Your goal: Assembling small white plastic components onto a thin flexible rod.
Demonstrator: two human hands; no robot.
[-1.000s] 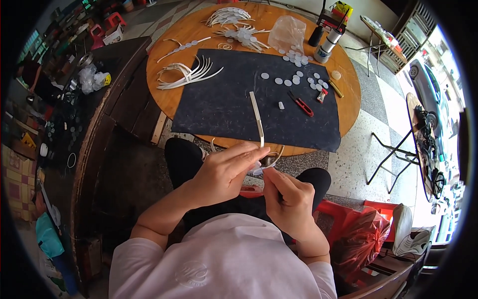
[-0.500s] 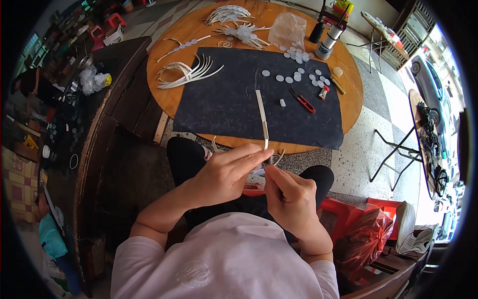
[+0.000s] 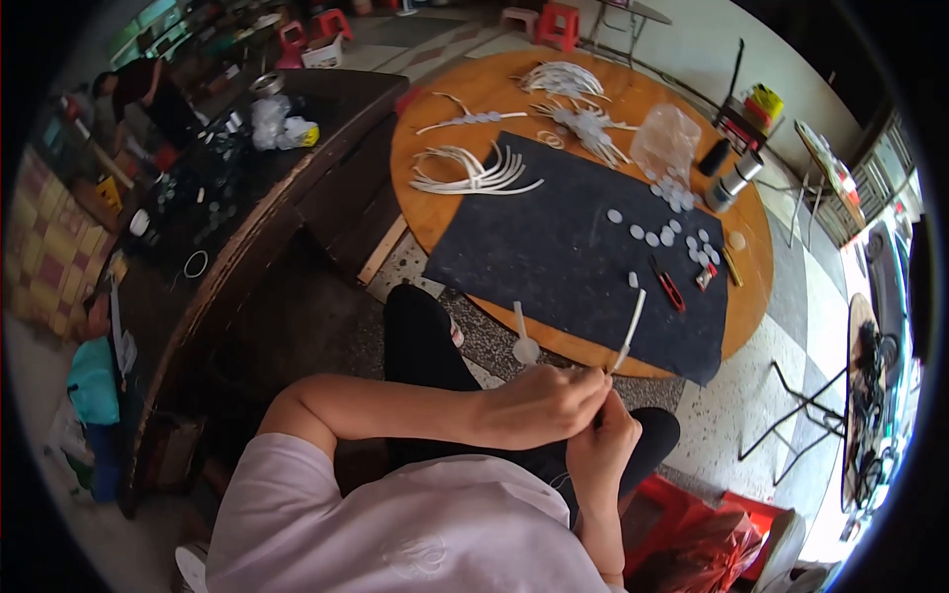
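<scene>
I'm looking down at both hands meeting over the lap, just below the near edge of the round wooden table [image 3: 435,188]. The left hand [image 3: 539,405] is curled almost closed, thumb and fingertips pinched on the lower end of a thin white strip [image 3: 629,331] that sticks up and away toward the table. The right hand [image 3: 601,450] is folded tight just beneath it, fingers pressed to the same lower end; I can't tell whether it has a second small piece in there.

A second white stem with a round disc at its foot [image 3: 523,341] stands up beside the left knuckles; whether a finger holds it is hidden.

Risk as I judge it: the grip sits only at the very tip of the strip, so a slip could let it flick out and drop to the speckled floor [image 3: 712,415]. Hands are also so close that one hides the other's work.

Counting now: 1 black mat [image 3: 554,247] on the table, roughly 15 to 20 small white discs [image 3: 664,235] scattered on it, 1 red-handled cutter [image 3: 668,287], 1 fan of curved white strips [image 3: 474,173] of about 6, 2 more bundles at the far edge, 1 clear plastic bag [image 3: 664,138], 1 steel flask [image 3: 733,181].
</scene>
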